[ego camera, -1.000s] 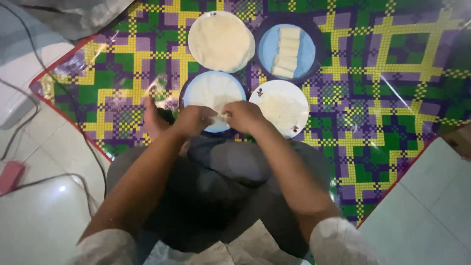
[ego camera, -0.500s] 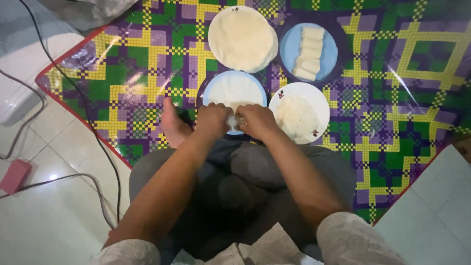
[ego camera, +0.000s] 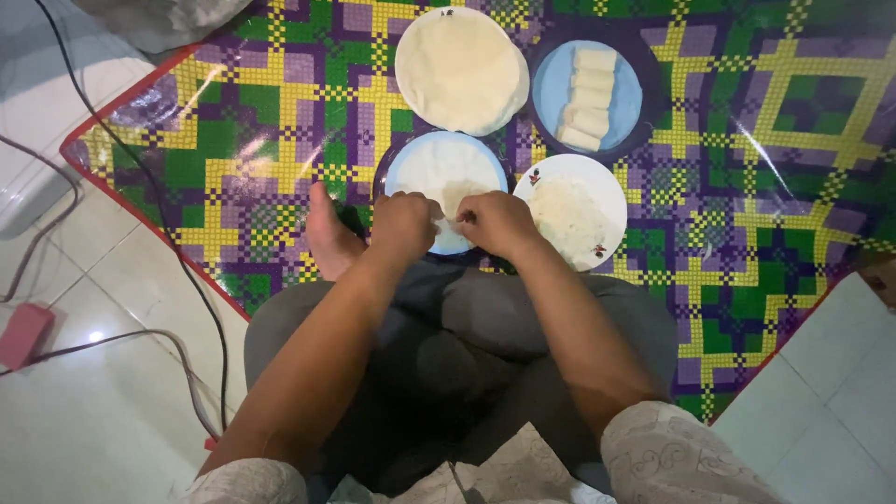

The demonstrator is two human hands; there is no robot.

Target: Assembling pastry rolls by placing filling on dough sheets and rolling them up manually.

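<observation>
White floor tiles [ego camera: 84, 411] are showing at the left and at the lower right corner, with dark cables [ego camera: 177, 280] trailing across them and a small red object [ego camera: 23, 334] lying at about 9 o'clock; over the tiles a glossy plastic mat [ego camera: 765, 187] checked in green, yellow and purple is spreading across the upper part of the view, catching glare. The person is sitting cross-legged on it, a bare foot [ego camera: 329, 241] poking out at the mat's edge. At 12 o'clock a stack of pale round wrappers [ego camera: 459, 67] is lying flat; at about 1 o'clock a blue plate [ego camera: 558, 89] is holding finished rolls [ego camera: 588, 98] in a row; just right of centre a white plate [ego camera: 611, 191] is carrying pale filling [ego camera: 567, 217]. At centre, a blue-rimmed plate [ego camera: 401, 173] is bearing a single thin wrapper [ego camera: 439, 168], and both hands are working its near edge. The left hand [ego camera: 401, 224] and right hand [ego camera: 497, 222] are curling, fingertips pinching the sheet's edge between them, nearly touching each other. The wrapper is looking very light, limp and easily torn, perhaps slightly tacky, so it is probably handling best when taken gently by the edge with fingertips, both sides at once
</observation>
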